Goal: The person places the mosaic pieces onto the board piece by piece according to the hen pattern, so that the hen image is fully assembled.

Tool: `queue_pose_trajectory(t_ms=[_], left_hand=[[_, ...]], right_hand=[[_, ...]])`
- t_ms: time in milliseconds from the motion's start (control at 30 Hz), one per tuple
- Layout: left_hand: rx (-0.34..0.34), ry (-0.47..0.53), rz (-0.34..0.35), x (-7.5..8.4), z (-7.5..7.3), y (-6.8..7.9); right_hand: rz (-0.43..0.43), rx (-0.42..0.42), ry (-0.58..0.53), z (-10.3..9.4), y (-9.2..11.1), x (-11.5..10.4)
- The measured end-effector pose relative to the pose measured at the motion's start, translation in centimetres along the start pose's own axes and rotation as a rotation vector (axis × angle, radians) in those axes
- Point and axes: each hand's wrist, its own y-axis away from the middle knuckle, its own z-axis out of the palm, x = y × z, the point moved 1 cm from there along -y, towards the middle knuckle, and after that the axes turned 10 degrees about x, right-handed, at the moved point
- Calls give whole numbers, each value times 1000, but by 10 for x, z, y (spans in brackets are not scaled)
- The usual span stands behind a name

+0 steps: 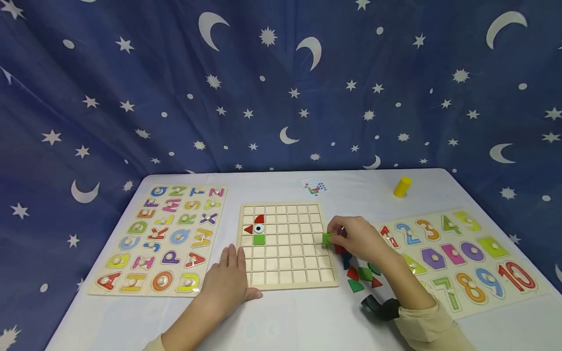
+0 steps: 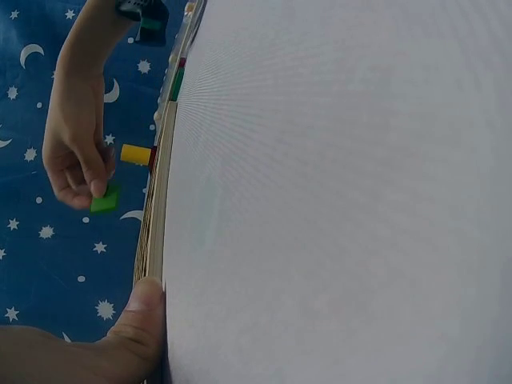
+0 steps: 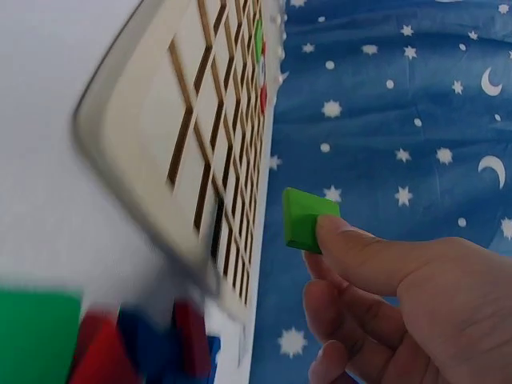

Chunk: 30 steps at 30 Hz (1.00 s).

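Here, green square (image 3: 300,218) in right hand (image 1: 361,238)

1. In the head view, soft, even light makes the white table (image 1: 307,317) bright and the blue curtain (image 1: 272,126) darker.
2. That picture looks mostly clear.
3. The left wrist view is grayer; thin lines fan across its upper middle.
4. In the right wrist view, a green block (image 3: 36,336), lower left, is very blurry; the board (image 3: 120,120) has a fuzzy near corner.
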Motion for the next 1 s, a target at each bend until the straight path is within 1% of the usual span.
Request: queue_pose_trajectory(t_ms=[233, 300, 433, 533, 633, 733, 867, 1000], left_hand=[[4, -8, 11, 3, -1, 3], [1, -14, 14, 3, -2, 3], [1, -27, 9, 2, -6, -1], [6, -38, 3, 1, -9, -7], [10, -58, 16, 0, -9, -14], [8, -74, 31, 1, -8, -17], [-16, -82, 28, 2, -7, -14], [-42, -81, 13, 0, -7, -8]], right_hand=[[-111, 2, -72, 15, -14, -27], [-127, -1, -83, 20, -18, -35], [-165, -18, -122, 30, -30, -52], [-192, -19, -158, 36, -39, -67], [-201, -21, -185, 42, -46, -78], [-185, -36, -207, 51, -49, -85], [-157, -58, -210, 65, -49, -91], [-177, -69, -190, 80, -46, -96]])
